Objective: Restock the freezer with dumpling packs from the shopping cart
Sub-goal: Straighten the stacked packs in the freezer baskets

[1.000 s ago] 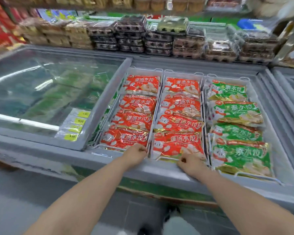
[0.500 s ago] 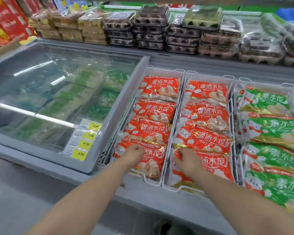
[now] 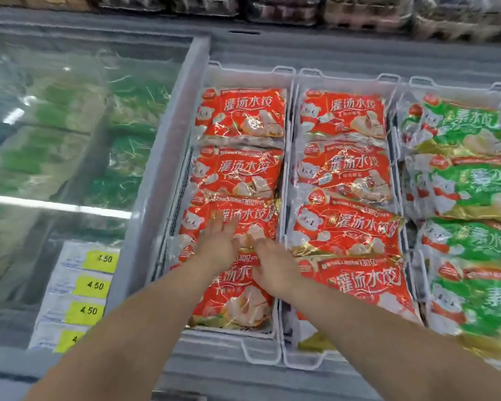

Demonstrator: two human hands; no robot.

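Inside the left basket (image 3: 243, 78) lie four red dumpling packs (image 3: 240, 114). The left hand (image 3: 219, 244) presses spread fingers on the third, and the right hand (image 3: 272, 270) rests on the nearest, its grip too blurred to tell. Right of this basket lie four more red packs (image 3: 344, 169), then four green packs (image 3: 472, 186).

Bright, even store light overhead. White glare streaks across the glass lid (image 3: 70, 140) and glints on foil packs (image 3: 240, 117). Edges smear with motion blur.
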